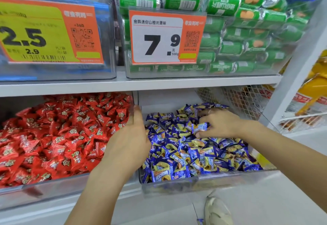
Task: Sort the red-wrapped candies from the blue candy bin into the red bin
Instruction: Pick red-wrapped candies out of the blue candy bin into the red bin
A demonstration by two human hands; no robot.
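Left hand (pixel 131 136) flat over divider | right hand (pixel 221 123) pinching blue candy (pixel 200 127)

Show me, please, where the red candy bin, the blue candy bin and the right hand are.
red candy bin (pixel 58 188): head view, on its clear front wall.
blue candy bin (pixel 230 180): head view, on its clear front wall.
right hand (pixel 221 123): head view, on its back.

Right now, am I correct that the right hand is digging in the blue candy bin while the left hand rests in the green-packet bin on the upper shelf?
Not quite. The head view shows the right hand in the blue candy bin, but the left hand rests at the red bin's right edge, by the divider, not in the green-packet bin above.
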